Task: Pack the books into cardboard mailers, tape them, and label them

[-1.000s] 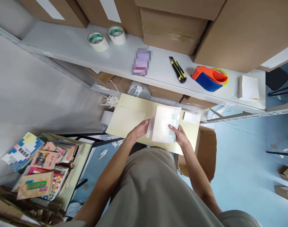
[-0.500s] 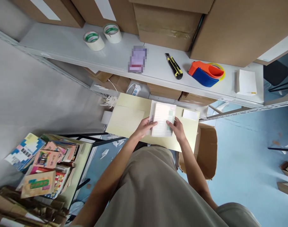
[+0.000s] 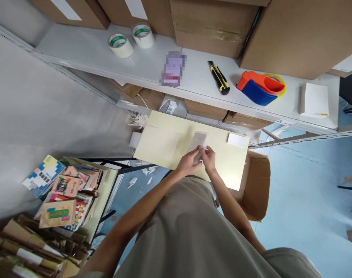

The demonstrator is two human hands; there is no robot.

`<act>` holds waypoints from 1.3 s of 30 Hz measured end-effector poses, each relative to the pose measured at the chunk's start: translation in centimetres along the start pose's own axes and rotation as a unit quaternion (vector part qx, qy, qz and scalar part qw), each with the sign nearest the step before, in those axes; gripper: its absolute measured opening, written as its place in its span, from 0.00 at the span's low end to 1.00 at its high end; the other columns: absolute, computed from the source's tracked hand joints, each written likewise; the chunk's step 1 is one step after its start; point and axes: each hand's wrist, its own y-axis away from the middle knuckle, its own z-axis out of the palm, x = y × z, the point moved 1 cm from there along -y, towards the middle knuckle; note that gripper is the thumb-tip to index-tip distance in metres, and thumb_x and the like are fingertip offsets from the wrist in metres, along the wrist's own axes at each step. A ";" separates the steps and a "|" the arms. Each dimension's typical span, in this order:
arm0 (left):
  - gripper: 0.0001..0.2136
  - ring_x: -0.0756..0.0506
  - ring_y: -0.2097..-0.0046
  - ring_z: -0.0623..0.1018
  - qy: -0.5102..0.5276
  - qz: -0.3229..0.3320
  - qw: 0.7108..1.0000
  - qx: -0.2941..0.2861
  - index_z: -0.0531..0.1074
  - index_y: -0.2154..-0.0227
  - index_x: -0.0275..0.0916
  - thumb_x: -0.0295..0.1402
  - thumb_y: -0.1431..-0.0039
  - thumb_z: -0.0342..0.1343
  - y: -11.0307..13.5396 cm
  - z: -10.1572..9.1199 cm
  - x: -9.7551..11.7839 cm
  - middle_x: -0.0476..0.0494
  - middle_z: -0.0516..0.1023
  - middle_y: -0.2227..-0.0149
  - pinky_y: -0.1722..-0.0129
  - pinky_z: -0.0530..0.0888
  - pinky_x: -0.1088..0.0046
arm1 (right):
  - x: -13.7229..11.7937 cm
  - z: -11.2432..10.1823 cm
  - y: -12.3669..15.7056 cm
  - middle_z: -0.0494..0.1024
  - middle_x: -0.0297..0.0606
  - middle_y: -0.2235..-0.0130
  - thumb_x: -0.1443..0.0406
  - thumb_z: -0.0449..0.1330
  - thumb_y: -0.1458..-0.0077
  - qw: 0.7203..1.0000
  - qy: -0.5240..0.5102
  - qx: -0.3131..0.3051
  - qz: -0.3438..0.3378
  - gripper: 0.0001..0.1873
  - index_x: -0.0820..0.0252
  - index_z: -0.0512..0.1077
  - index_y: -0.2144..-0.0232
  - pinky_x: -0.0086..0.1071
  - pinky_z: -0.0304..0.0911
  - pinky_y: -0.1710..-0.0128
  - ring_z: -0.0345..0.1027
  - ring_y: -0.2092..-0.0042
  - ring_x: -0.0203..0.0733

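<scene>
My left hand (image 3: 188,162) and my right hand (image 3: 209,159) meet over a pale yellow board (image 3: 164,143) that serves as a small work surface. Both pinch a white folded paper sheet (image 3: 199,141), which looks narrow and stands up from the board between my fingers. A small white card (image 3: 237,139) lies on the board to the right of my hands.
A grey shelf (image 3: 89,50) behind holds two tape rolls (image 3: 121,44), a yellow-black utility knife (image 3: 219,77), an orange-blue tape dispenser (image 3: 260,88) and a white pad (image 3: 315,101), with cardboard boxes behind. Colourful books (image 3: 63,191) are stacked at left. An open carton (image 3: 258,189) stands below right.
The wide white sheet held between my hands has become a narrow folded piece. My hands have come together at its lower edge.
</scene>
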 end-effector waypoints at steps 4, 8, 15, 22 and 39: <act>0.30 0.32 0.26 0.74 0.163 -0.045 0.983 0.077 0.75 0.30 0.40 0.40 0.34 0.63 -0.6 -4.1 -2.0 0.35 0.75 0.27 0.26 0.72 0.53 | -0.8 -1.5 -1.2 0.78 0.34 0.71 0.34 0.68 0.47 0.998 -0.049 0.002 -0.033 0.32 0.55 0.75 0.66 0.35 0.66 0.69 0.71 0.68 0.43; 0.40 0.28 0.27 0.75 0.244 -0.108 0.947 0.177 0.74 0.30 0.40 0.54 0.41 0.72 0.0 -8.6 -2.8 0.29 0.76 0.29 0.31 0.76 0.49 | -3.0 -2.4 -1.3 0.84 0.38 0.66 0.36 0.73 0.50 0.983 -0.150 -0.102 -0.003 0.30 0.55 0.78 0.66 0.39 0.73 0.63 0.79 0.63 0.49; 0.30 0.34 0.51 0.89 0.405 -0.071 0.911 0.043 0.86 0.46 0.40 0.53 0.46 0.77 3.8 -11.5 0.4 0.37 0.90 0.53 0.53 0.85 0.59 | -5.7 -3.8 0.0 0.90 0.45 0.59 0.36 0.78 0.55 0.959 -0.206 -0.191 0.031 0.33 0.55 0.84 0.62 0.48 0.81 0.51 0.85 0.48 0.62; 0.30 0.35 0.49 0.88 0.336 -0.079 0.937 0.061 0.84 0.42 0.39 0.53 0.40 0.72 3.1 -11.9 0.8 0.36 0.89 0.47 0.53 0.85 0.61 | -5.3 -4.3 0.4 0.89 0.44 0.59 0.35 0.76 0.51 0.961 -0.199 -0.192 0.013 0.32 0.53 0.84 0.61 0.47 0.79 0.52 0.84 0.51 0.59; 0.17 0.28 0.53 0.89 -0.300 -0.112 0.947 -0.004 0.76 0.39 0.35 0.36 0.24 0.56 1.7 -4.0 -1.3 0.27 0.89 0.58 0.51 0.78 0.57 | 0.5 6.0 3.2 0.87 0.41 0.59 0.39 0.56 0.30 0.995 0.088 -0.021 -0.037 0.26 0.51 0.77 0.53 0.40 0.73 0.58 0.82 0.60 0.53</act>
